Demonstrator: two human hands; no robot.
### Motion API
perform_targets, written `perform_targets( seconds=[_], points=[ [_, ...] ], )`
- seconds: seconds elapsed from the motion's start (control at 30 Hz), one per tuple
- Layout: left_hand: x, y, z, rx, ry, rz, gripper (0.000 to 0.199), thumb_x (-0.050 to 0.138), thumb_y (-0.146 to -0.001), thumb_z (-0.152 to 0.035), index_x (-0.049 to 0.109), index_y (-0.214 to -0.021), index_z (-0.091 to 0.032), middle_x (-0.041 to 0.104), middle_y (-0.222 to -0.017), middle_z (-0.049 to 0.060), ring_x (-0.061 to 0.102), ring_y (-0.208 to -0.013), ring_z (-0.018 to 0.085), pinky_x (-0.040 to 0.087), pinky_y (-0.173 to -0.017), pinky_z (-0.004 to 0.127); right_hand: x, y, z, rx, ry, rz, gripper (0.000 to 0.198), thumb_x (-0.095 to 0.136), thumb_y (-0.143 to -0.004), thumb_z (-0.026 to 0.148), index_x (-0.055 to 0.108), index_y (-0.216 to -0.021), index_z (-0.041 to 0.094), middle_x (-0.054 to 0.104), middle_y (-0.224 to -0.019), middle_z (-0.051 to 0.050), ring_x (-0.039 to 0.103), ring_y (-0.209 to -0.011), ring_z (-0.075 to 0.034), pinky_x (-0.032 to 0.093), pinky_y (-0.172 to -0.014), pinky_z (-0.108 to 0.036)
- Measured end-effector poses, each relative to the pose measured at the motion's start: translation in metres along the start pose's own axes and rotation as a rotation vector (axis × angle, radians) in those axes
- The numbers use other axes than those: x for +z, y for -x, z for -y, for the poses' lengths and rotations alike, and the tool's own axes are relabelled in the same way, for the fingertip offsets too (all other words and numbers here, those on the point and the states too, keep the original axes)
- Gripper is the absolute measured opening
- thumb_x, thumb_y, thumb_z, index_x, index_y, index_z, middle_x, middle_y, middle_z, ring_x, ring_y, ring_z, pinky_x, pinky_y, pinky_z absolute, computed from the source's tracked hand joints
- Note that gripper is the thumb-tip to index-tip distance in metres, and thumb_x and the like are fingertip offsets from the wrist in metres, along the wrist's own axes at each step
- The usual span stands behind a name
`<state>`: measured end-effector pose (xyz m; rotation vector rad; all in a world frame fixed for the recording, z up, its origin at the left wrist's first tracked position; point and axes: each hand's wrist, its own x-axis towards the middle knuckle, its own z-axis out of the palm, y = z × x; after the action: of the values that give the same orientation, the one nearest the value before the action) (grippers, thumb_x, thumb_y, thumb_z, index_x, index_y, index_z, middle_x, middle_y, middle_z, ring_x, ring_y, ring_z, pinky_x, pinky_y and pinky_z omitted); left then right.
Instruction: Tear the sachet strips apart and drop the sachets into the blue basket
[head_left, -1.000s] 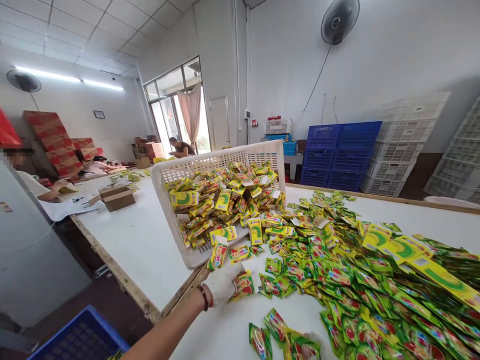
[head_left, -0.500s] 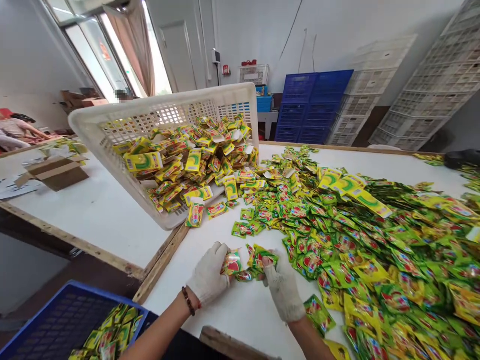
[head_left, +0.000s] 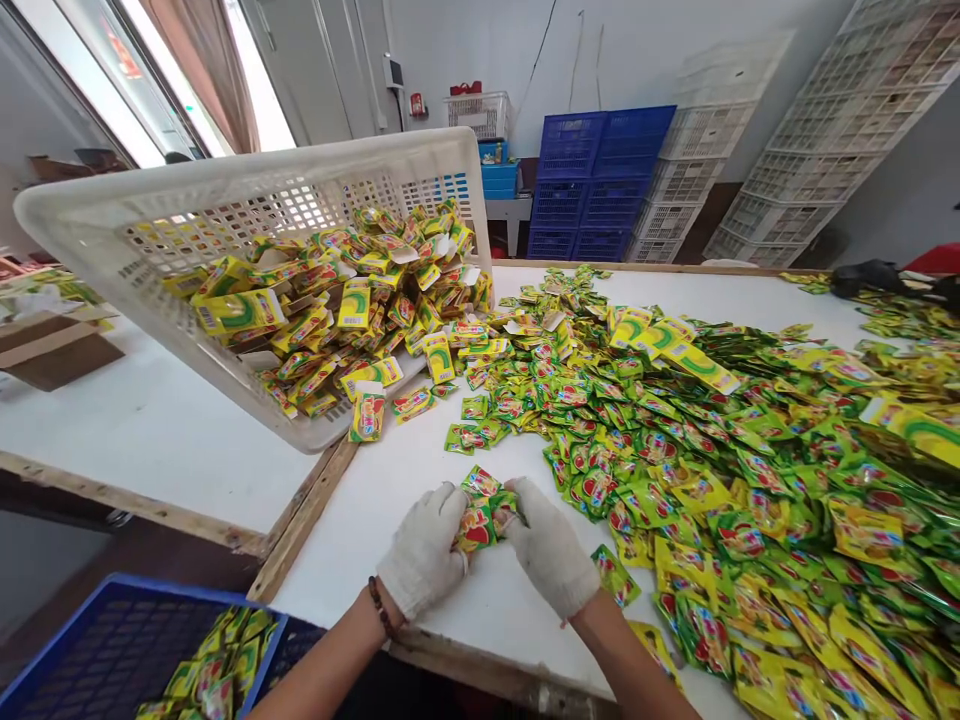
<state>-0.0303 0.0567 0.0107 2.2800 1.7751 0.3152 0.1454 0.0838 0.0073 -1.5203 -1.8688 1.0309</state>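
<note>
Sachets (head_left: pixel 478 522) are gripped by left hand (head_left: pixel 424 553) and right hand (head_left: pixel 553 552), bare tabletop (head_left: pixel 495 615) reaching the wooden edge (head_left: pixel 487 664).

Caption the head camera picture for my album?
Gloved left hand and right hand hold small packets near a white basket.

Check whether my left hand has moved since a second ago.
Yes: your left hand has moved away from the white basket, which stays put, toward the near table edge.

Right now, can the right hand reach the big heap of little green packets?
Probably yes: the heap lies just beside the right hand, and I see nothing blocking the way. But that hand seems busy with a few packets between both hands.
</note>
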Motion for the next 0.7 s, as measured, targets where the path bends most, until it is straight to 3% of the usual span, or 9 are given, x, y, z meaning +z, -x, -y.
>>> perform_targets(
  seconds=[0.13,0.23,0.37,0.5,0.6,0.7],
  points=[
    [0.004,-0.001,-0.007,0.024,-0.034,0.001,0.04,0.053,-0.065,-0.015,0.051,-0.105,-0.016,0.053,-0.107,0.009,0.048,-0.096,0.026,0.043,-0.084,0.038,-0.005,0.004,-0.003,-0.024,0.022,-0.11,0.019,0.044,-0.077,0.031,0.047,-0.064,0.019,0.057,-0.065,-0.002,0.049,-0.062,-0.014,0.034,-0.057,-0.024],
    [0.011,0.002,-0.009,0.05,0.008,-0.06,0.039,0.053,-0.068,-0.018,0.05,-0.107,-0.016,0.052,-0.107,0.01,0.047,-0.097,0.025,0.043,-0.085,0.037,-0.01,0.005,-0.003,-0.012,0.003,-0.131,0.026,0.046,-0.073,0.033,0.04,-0.053,0.018,0.052,-0.055,-0.001,0.046,-0.056,-0.012,0.032,-0.054,-0.023],
    [0.014,0.007,-0.005,0.034,0.026,-0.124,0.034,0.051,-0.069,-0.016,0.052,-0.103,-0.016,0.052,-0.102,0.009,0.048,-0.093,0.024,0.044,-0.082,0.037,-0.017,0.01,-0.002,0.14,-0.246,0.214,0.03,0.044,-0.077,0.044,0.044,-0.062,0.018,0.043,-0.039,0.005,0.037,-0.036,-0.008,0.027,-0.04,-0.019],
    [0.015,0.01,-0.006,0.072,0.03,-0.11,0.036,0.05,-0.067,-0.011,0.055,-0.102,-0.016,0.054,-0.098,0.009,0.048,-0.091,0.024,0.044,-0.081,0.037,-0.012,0.023,-0.001,0.168,-0.56,0.54,0.041,0.041,-0.078,0.059,0.044,-0.081,0.018,0.051,-0.041,0.006,0.038,-0.029,-0.007,0.03,-0.034,-0.017],
    [0.017,0.012,-0.014,0.075,0.054,-0.091,0.029,0.05,-0.071,-0.014,0.059,-0.099,-0.017,0.056,-0.098,0.01,0.049,-0.091,0.026,0.043,-0.082,0.04,-0.001,0.027,-0.001,0.157,-0.567,0.628,0.04,0.047,-0.076,0.058,0.039,-0.074,0.018,0.05,-0.04,0.006,0.041,-0.03,-0.007,0.031,-0.034,-0.015],
    [0.015,0.014,-0.019,0.046,0.264,-0.033,0.03,0.051,-0.077,-0.023,0.057,-0.107,-0.019,0.057,-0.104,0.009,0.05,-0.097,0.025,0.042,-0.086,0.038,0.005,0.025,-0.003,0.213,-0.491,0.629,0.035,0.047,-0.077,0.052,0.039,-0.075,0.018,0.049,-0.039,0.007,0.039,-0.029,-0.006,0.028,-0.032,-0.014]
  ],
)
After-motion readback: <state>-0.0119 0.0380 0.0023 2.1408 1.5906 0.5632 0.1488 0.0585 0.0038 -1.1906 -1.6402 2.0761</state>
